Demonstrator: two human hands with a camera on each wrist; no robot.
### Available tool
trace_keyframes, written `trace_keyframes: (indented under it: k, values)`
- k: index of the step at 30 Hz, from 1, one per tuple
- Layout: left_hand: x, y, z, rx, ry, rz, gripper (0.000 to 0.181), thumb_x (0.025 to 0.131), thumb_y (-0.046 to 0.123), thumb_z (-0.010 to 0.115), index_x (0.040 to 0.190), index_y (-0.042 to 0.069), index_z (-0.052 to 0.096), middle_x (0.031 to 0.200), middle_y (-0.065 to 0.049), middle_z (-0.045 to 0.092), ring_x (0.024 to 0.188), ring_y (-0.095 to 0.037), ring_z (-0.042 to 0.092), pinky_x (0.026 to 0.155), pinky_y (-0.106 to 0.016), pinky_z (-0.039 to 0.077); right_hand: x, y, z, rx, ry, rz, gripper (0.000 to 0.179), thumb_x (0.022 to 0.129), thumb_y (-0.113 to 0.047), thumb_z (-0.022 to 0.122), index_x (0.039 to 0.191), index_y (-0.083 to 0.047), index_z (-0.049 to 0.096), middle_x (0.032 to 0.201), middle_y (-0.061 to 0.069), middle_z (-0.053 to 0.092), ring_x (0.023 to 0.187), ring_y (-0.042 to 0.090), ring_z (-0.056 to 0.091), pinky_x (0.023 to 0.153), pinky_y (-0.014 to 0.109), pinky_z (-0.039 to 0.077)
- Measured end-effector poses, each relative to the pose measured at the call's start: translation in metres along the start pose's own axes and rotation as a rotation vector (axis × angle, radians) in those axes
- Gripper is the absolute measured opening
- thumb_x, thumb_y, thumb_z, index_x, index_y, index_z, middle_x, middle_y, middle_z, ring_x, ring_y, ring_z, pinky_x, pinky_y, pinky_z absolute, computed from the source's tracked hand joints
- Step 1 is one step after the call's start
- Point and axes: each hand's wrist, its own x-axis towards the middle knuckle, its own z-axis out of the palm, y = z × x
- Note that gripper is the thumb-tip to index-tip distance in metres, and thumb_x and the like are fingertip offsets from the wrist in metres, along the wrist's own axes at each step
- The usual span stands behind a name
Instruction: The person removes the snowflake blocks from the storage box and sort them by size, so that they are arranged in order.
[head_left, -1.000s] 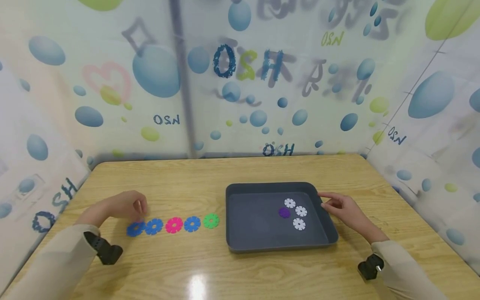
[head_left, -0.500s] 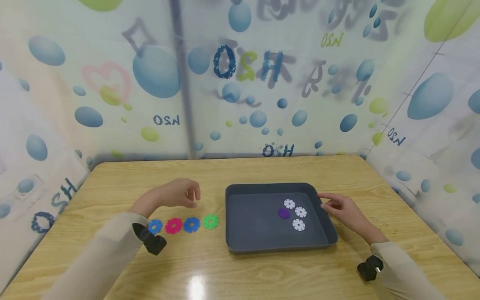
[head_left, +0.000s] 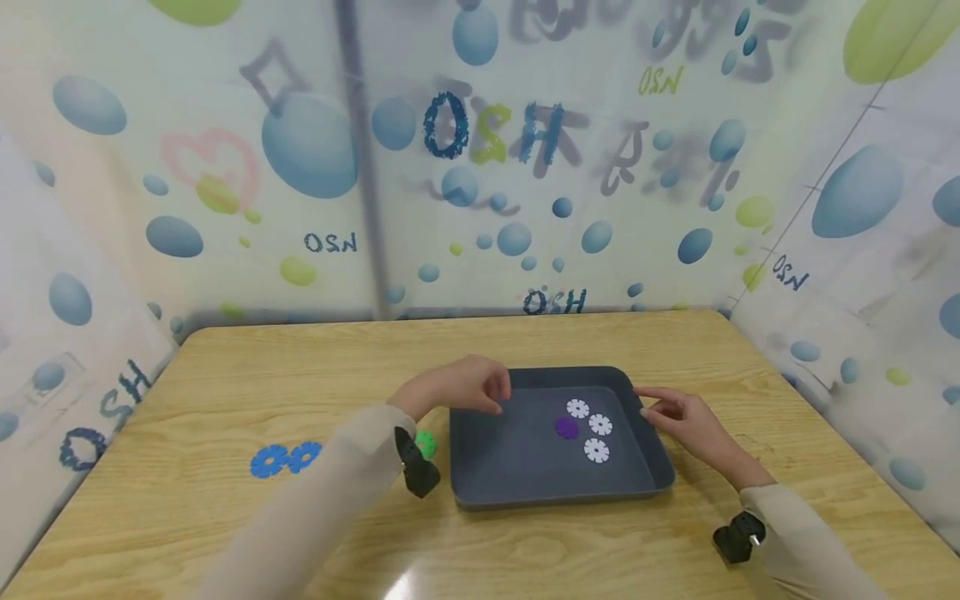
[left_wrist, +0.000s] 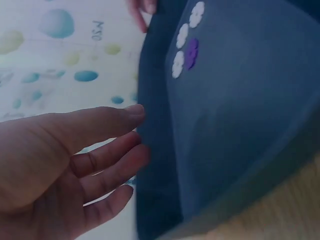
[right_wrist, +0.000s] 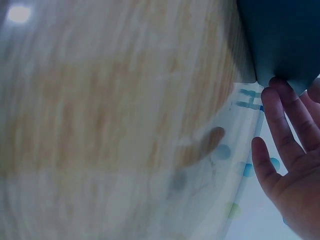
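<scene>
My left hand hovers over the left side of a dark grey tray, fingers relaxed. In the left wrist view, nothing lies between its thumb and fingers. My right hand touches the tray's right side; in the right wrist view its fairly straight fingers rest against the outer wall. Inside the tray lie three white notched discs and a purple notched disc. Left of the tray are two blue notched discs and a green one, partly hidden by the left wrist.
The wooden table reaches back to a patterned curtain, with more of it at both sides. Each wrist wears a black camera, such as the left one. The left sleeve covers part of the tabletop.
My left hand has moved right from the leftmost blue disc, over the row, to above the tray. Its sleeve now hides the pink disc and another blue one. My right hand has stayed put.
</scene>
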Motion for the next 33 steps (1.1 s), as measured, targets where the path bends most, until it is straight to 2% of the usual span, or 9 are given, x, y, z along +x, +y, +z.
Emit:
trace_keyframes:
  k: [6, 13, 21, 27, 33]
  values:
    - [0.033, 0.010, 0.022, 0.024, -0.054, -0.042, 0.016, 0.079, 0.007, 0.071, 0.092, 0.008, 0.062, 0.080, 0.002, 0.057, 0.074, -0.011, 0.053, 0.065, -0.024, 0.044, 0.001, -0.001, 0.000, -0.009, -0.001, -0.003, 0.041, 0.091, -0.012, 0.057, 0.128, 0.005, 0.048, 0.084, 0.009, 0.065, 0.071, 0.012, 0.057, 0.060, 0.026, 0.045]
    - [0.057, 0.024, 0.031, 0.008, -0.095, -0.053, 0.024, 0.074, 0.002, 0.074, 0.095, 0.006, 0.062, 0.085, -0.003, 0.058, 0.075, -0.011, 0.052, 0.065, -0.022, 0.043, 0.001, -0.002, -0.001, -0.011, 0.005, -0.021, 0.042, 0.091, -0.015, 0.058, 0.127, 0.003, 0.050, 0.084, 0.009, 0.065, 0.072, 0.011, 0.059, 0.061, 0.026, 0.046]
    - [0.084, 0.030, 0.046, 0.077, -0.099, -0.064, 0.028, 0.072, 0.007, 0.077, 0.096, 0.009, 0.063, 0.084, 0.003, 0.054, 0.076, -0.009, 0.051, 0.065, -0.019, 0.041, 0.001, -0.001, -0.001, -0.004, 0.005, -0.019, 0.042, 0.091, -0.015, 0.058, 0.127, 0.003, 0.049, 0.084, 0.009, 0.065, 0.072, 0.011, 0.059, 0.062, 0.028, 0.047]
    - [0.093, 0.032, 0.056, 0.147, -0.112, -0.106, 0.030, 0.071, 0.011, 0.079, 0.096, 0.010, 0.064, 0.083, 0.003, 0.054, 0.076, -0.009, 0.051, 0.064, -0.018, 0.041, 0.000, 0.000, 0.000, -0.011, 0.007, -0.015, 0.042, 0.091, -0.016, 0.058, 0.127, 0.003, 0.049, 0.083, 0.008, 0.065, 0.071, 0.010, 0.058, 0.062, 0.026, 0.046]
    - [0.094, 0.035, 0.057, 0.135, -0.115, -0.157, 0.027, 0.071, 0.012, 0.079, 0.093, 0.011, 0.064, 0.085, 0.003, 0.054, 0.076, -0.010, 0.051, 0.066, -0.021, 0.042, 0.000, 0.000, 0.000, -0.010, 0.008, -0.013, 0.042, 0.091, -0.016, 0.058, 0.127, 0.003, 0.050, 0.084, 0.008, 0.065, 0.074, 0.012, 0.060, 0.063, 0.027, 0.047]
